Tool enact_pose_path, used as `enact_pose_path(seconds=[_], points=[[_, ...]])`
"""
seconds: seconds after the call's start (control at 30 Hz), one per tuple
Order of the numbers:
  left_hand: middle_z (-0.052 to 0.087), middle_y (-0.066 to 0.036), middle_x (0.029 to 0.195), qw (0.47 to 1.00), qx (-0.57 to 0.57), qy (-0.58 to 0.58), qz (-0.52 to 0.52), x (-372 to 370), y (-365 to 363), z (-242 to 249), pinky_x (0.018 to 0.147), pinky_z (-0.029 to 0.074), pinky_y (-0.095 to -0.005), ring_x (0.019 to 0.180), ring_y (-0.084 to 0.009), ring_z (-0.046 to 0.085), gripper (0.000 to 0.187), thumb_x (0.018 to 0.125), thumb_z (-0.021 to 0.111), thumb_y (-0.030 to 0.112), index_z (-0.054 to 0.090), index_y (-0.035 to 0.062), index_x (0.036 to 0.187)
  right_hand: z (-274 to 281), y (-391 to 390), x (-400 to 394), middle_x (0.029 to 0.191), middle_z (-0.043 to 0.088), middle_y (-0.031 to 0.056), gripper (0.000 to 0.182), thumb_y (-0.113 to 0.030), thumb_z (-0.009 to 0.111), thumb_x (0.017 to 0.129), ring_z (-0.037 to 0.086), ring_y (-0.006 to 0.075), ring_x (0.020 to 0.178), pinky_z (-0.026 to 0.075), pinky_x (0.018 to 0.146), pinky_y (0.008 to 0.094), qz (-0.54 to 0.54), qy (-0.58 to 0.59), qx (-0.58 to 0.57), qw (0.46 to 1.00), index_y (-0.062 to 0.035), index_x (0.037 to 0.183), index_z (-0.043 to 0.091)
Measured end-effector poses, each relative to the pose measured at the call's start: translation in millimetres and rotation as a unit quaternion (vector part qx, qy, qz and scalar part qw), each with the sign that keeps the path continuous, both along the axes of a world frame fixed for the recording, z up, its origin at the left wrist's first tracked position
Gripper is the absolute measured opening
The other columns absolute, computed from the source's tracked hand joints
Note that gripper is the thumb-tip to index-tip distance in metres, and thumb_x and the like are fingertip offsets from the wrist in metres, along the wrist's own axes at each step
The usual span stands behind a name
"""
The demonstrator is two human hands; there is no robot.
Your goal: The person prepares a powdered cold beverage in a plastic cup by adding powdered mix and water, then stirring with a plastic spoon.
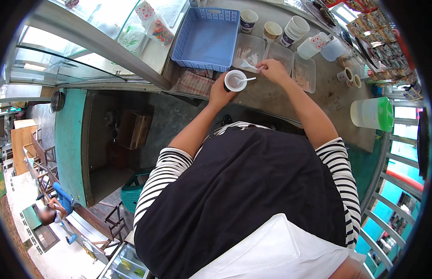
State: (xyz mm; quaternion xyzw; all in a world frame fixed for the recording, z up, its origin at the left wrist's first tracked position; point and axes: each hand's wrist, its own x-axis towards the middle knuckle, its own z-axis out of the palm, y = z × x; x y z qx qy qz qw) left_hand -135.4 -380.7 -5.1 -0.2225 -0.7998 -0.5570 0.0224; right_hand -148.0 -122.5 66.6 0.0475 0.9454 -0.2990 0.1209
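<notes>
My left hand (pixel 219 94) is wrapped round a paper cup (pixel 229 86) with a white rim, held upright at the counter's near edge. A small white plastic spoon (pixel 246 80) leans in the cup, its handle sticking out to the right. In my right hand (pixel 274 72) a white plastic scoop or spoon (pixel 247 64) is pinched, its head over the near part of a clear plastic tub (pixel 255 43). Whitish powder lies in that tub. Two more clear tubs (pixel 278 52) (pixel 305 79) stand to its right, one partly behind my right hand.
A blue plastic basket (pixel 208 37) sits left of the tubs, with a checked cloth (pixel 196 83) below it. Stacked paper cups (pixel 295 30) stand behind. A green-lidded container (pixel 370 114) is at the right. Hanging sachets (pixel 376 28) line the upper right. A person (pixel 62 204) sits outside.
</notes>
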Motion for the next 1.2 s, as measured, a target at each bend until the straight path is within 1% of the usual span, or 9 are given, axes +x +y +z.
enact_pose_path(seconds=[0.07,0.17,0.4,0.5,0.57,0.67,0.97,1.1,1.2], points=[[0.069,-0.014,0.118,1.0,0.0,-0.007,-0.001,0,-1,1,0.094,0.051,-0.0384,0.112,-0.0285,0.067,0.059,0.075,0.083,0.016,0.058,0.0061,0.128,-7,8,1,0.082,0.074,0.0076,0.025,-0.015,0.069,0.087,0.07,0.0145,0.078,0.052,0.073,0.0308,-0.024,0.003,-0.064,0.998,-0.0056,0.11,0.075],[0.069,-0.014,0.118,1.0,-0.002,-0.012,-0.005,-2,-1,-4,0.094,0.051,-0.0379,0.112,-0.028,0.067,0.059,0.075,0.083,0.017,0.058,0.006,0.128,-11,20,2,0.081,0.073,0.0038,0.025,-0.014,0.069,0.09,0.066,0.0086,0.077,0.05,0.071,0.0259,-0.04,-0.03,-0.162,0.985,-0.0025,0.111,0.074],[0.071,-0.014,0.117,0.994,-0.005,-0.108,-0.025,3,-3,17,0.094,0.051,-0.0363,0.111,-0.026,0.068,0.061,0.077,0.084,0.024,0.059,0.0056,0.129,22,15,38,0.08,0.068,0.0005,0.022,-0.014,0.069,0.092,0.061,0.0059,0.073,0.048,0.065,0.0259,0.005,0.066,-0.287,0.956,-0.0045,0.111,0.073],[0.071,-0.014,0.116,0.997,-0.016,-0.075,-0.021,-1,-2,5,0.094,0.051,-0.0363,0.111,-0.026,0.068,0.06,0.076,0.084,0.022,0.06,0.0053,0.129,41,8,58,0.083,0.07,0.0028,0.022,-0.014,0.069,0.091,0.064,0.011,0.071,0.049,0.064,0.0299,-0.001,0.102,-0.228,0.968,-0.0093,0.113,0.074],[0.071,-0.014,0.116,0.998,-0.022,-0.05,-0.017,-1,-1,2,0.094,0.051,-0.0362,0.11,-0.026,0.068,0.059,0.076,0.083,0.021,0.061,0.0052,0.128,51,7,68,0.085,0.071,0.0066,0.023,-0.015,0.07,0.09,0.066,0.0205,0.07,0.051,0.065,0.034,0.097,0.24,-0.029,0.966,-0.0144,0.112,0.075],[0.071,-0.015,0.116,0.999,-0.024,-0.028,-0.01,0,0,4,0.093,0.051,-0.0362,0.11,-0.0264,0.068,0.057,0.075,0.082,0.018,0.061,0.0049,0.127,64,3,77,0.088,0.071,0.0092,0.02,-0.017,0.07,0.088,0.067,0.0281,0.073,0.052,0.066,0.0371,0.109,0.28,0.027,0.954,-0.0167,0.108,0.076],[0.069,-0.016,0.115,0.999,0.008,-0.029,-0.019,0,-1,9,0.094,0.051,-0.0385,0.112,-0.0306,0.067,0.057,0.074,0.08,0.014,0.059,0.0053,0.126,2,6,44,0.086,0.075,0.0093,0.025,-0.03,0.075,0.084,0.072,0.0229,0.08,0.053,0.07,0.0358,-0.117,0.132,-0.062,0.982,-0.0124,0.102,0.076],[0.07,-0.015,0.114,0.998,0.047,-0.036,0.006,4,-4,16,0.095,0.051,-0.0379,0.111,-0.0297,0.067,0.058,0.073,0.08,0.013,0.059,0.0037,0.126,-22,1,34,0.09,0.075,0.0115,0.029,-0.03,0.075,0.084,0.072,0.0241,0.083,0.054,0.076,0.0354,-0.147,0.132,-0.108,0.974,-0.0139,0.108,0.076],[0.07,-0.014,0.115,0.997,0.078,-0.021,0.012,6,-1,17,0.095,0.051,-0.0371,0.11,-0.0264,0.067,0.058,0.073,0.081,0.013,0.058,0.0031,0.126,-21,-4,34,0.105,0.073,0.0148,0.035,-0.031,0.075,0.085,0.072,0.0272,0.092,0.054,0.083,0.0356,-0.103,0.174,-0.132,0.97,-0.0149,0.116,0.073]])
